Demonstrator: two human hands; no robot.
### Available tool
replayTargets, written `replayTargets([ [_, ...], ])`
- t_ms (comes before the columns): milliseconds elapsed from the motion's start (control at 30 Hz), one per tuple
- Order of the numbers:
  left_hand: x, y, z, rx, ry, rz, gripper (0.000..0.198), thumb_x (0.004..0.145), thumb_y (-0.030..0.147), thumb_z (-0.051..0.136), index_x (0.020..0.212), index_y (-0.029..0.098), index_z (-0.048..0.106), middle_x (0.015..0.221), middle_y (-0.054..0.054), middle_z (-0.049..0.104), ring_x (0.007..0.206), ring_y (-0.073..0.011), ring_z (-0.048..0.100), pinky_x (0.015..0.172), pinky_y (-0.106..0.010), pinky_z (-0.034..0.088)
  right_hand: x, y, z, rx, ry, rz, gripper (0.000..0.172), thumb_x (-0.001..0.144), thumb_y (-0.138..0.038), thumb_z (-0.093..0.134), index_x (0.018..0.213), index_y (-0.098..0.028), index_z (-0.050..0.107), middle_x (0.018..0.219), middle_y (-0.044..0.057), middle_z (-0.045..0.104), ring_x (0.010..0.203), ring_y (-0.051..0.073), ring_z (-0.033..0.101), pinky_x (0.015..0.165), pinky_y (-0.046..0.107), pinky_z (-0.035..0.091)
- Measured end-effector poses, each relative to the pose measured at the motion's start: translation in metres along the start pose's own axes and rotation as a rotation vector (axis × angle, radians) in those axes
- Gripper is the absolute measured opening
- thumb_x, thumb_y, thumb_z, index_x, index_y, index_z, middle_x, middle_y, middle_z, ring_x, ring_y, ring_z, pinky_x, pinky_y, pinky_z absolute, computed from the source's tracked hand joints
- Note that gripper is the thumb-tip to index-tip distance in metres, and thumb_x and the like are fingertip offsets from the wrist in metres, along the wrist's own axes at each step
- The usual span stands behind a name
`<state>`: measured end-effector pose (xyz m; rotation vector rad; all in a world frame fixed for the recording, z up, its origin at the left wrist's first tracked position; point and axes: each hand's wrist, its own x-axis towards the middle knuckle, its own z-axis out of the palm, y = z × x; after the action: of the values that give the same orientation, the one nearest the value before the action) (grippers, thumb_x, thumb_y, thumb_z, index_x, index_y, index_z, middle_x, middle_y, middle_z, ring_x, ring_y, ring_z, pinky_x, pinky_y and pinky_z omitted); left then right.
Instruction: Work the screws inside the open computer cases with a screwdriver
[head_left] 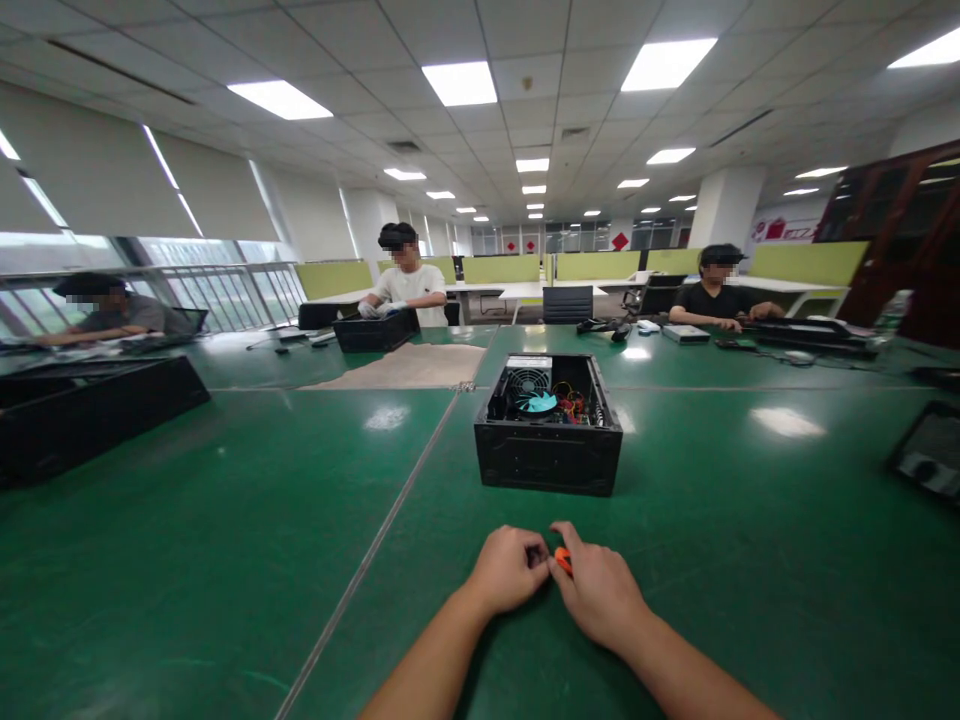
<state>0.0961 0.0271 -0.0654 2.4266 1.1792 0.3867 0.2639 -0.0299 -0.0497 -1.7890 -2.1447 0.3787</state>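
My right hand [602, 592] is closed around a small orange object [563, 560]; only a bit of it shows, so its kind is unclear. Fingertips touching or almost touching it, my left hand [508, 570] is curled into a pinch, and what it holds, if anything, is hidden. Both hands are low over the green tabletop [420, 600]. Just beyond them a black computer case [547, 457] lies on its side with its top side open. Inside are a power supply with a fan grille [529, 380], a light-blue fan [538, 402] and red and yellow wires [571, 404].
Another black case [97, 410] lies at the left. A person in white [411, 285] handles a case [377, 330] beside a beige sheet [405, 367]. Other people sit at far left and right. A dark object [930, 455] lies at the right edge.
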Motion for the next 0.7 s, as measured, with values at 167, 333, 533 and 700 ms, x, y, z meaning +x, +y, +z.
replayTargets([
  [167, 0.001, 0.001, -0.003, -0.035, -0.024, -0.027, 0.023, 0.093, 0.035, 0.062, 0.086, 0.014, 0.065, 0.076, 0.0, 0.064, 0.07, -0.0149, 0.062, 0.07, -0.033, 0.053, 0.005, 0.006, -0.003, 0.038, -0.045, 0.012, 0.04, 0.097, -0.04, 0.043, 0.132, -0.024, 0.05, 0.096, 0.008, 0.074, 0.091, 0.027, 0.07, 0.074, 0.032, 0.043],
  [333, 0.0, 0.004, -0.004, -0.048, -0.032, -0.044, 0.023, 0.091, 0.035, 0.064, 0.085, 0.014, 0.065, 0.075, 0.0, 0.064, 0.069, -0.0147, 0.061, 0.07, -0.033, 0.052, 0.003, 0.007, -0.001, 0.048, -0.057, 0.007, 0.038, 0.097, -0.042, 0.043, 0.128, -0.025, 0.055, 0.099, 0.008, 0.075, 0.095, 0.027, 0.07, 0.076, 0.033, 0.043],
  [533, -0.001, 0.006, -0.005, -0.053, -0.013, -0.043, 0.021, 0.09, 0.033, 0.065, 0.083, 0.014, 0.065, 0.073, 0.001, 0.063, 0.066, -0.0138, 0.06, 0.067, -0.031, 0.052, 0.004, 0.008, 0.001, 0.069, -0.052, -0.001, 0.036, 0.096, -0.04, 0.045, 0.126, -0.026, 0.058, 0.101, 0.008, 0.075, 0.096, 0.026, 0.069, 0.077, 0.033, 0.044],
  [700, -0.006, 0.011, -0.009, -0.059, 0.026, -0.017, 0.007, 0.079, 0.021, 0.07, 0.084, 0.016, 0.069, 0.065, 0.004, 0.064, 0.056, -0.0119, 0.059, 0.056, -0.024, 0.046, 0.003, 0.007, 0.002, 0.105, -0.013, 0.024, 0.04, 0.092, -0.04, 0.048, 0.129, -0.024, 0.055, 0.107, 0.008, 0.073, 0.1, 0.026, 0.068, 0.082, 0.032, 0.044],
])
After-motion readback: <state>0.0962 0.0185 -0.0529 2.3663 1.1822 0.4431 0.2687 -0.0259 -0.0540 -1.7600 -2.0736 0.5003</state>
